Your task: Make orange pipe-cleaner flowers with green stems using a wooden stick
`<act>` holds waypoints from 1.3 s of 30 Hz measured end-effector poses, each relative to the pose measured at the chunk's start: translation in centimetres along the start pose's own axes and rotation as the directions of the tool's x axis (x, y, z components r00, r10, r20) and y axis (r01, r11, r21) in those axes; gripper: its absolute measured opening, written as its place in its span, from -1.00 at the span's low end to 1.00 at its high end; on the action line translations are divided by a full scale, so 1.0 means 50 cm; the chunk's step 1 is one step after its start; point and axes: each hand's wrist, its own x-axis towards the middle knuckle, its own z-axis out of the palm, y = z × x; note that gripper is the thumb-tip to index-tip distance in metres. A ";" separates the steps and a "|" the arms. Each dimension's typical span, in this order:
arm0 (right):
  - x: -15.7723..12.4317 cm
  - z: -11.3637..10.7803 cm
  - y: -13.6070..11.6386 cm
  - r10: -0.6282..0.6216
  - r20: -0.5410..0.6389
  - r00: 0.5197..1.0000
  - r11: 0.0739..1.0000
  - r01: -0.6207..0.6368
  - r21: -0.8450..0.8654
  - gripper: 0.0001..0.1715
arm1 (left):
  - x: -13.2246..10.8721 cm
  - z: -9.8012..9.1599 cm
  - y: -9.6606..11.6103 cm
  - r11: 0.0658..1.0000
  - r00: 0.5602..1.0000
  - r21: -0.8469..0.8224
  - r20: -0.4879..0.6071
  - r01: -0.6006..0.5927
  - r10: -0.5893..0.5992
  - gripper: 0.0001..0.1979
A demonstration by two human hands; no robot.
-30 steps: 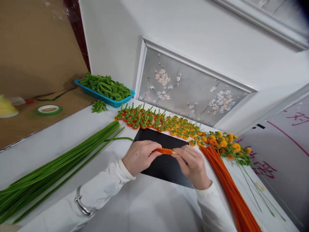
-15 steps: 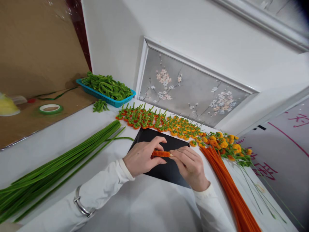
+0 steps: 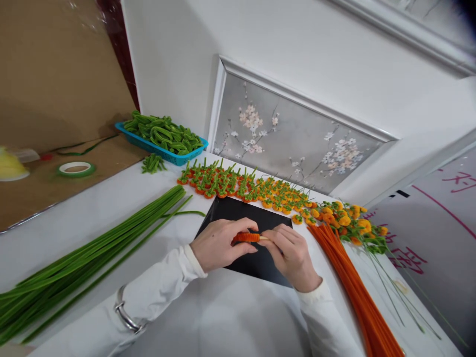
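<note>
My left hand [image 3: 217, 243] is closed around an orange pipe cleaner coil [image 3: 246, 237] wound on a thin pale stick. My right hand [image 3: 292, 255] pinches the stick's bare right end. Both hands hover over a black mat [image 3: 238, 210] on the white table. Just right of my right hand lies a bundle of straight orange pipe cleaners [image 3: 349, 282].
Long green pipe cleaners [image 3: 85, 258] lie at the left. Finished orange and yellow pieces with green stems [image 3: 267, 193] line the table's back edge. A blue tray of green bent pieces [image 3: 163, 136] and a green tape roll [image 3: 75, 169] sit further left. A framed flower panel [image 3: 290, 139] leans behind.
The coil has slid a little left into my left hand. My left fingers have curled more tightly over it. My right hand stays at the stick's end.
</note>
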 end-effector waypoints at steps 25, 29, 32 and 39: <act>-0.086 -0.017 0.170 0.471 0.229 0.852 0.864 -0.498 0.074 -0.70 | 0.016 -0.006 -0.098 0.994 0.993 -0.008 -0.026 0.113 -0.113 -0.81; -0.115 -0.027 0.203 0.512 0.188 0.838 0.851 -0.524 0.023 -0.67 | 0.014 -0.008 -0.107 0.985 0.982 -0.031 -0.076 0.170 -0.172 -0.77; -0.127 -0.028 0.209 0.512 0.164 0.843 0.855 -0.519 0.005 -0.66 | 0.013 0.001 -0.102 0.982 0.980 -0.056 -0.068 0.182 -0.185 -0.77; -0.124 -0.023 0.201 0.468 0.143 0.872 0.884 -0.464 -0.065 -0.60 | 0.004 0.041 -0.092 0.985 0.987 -0.091 -0.045 0.148 -0.152 -0.76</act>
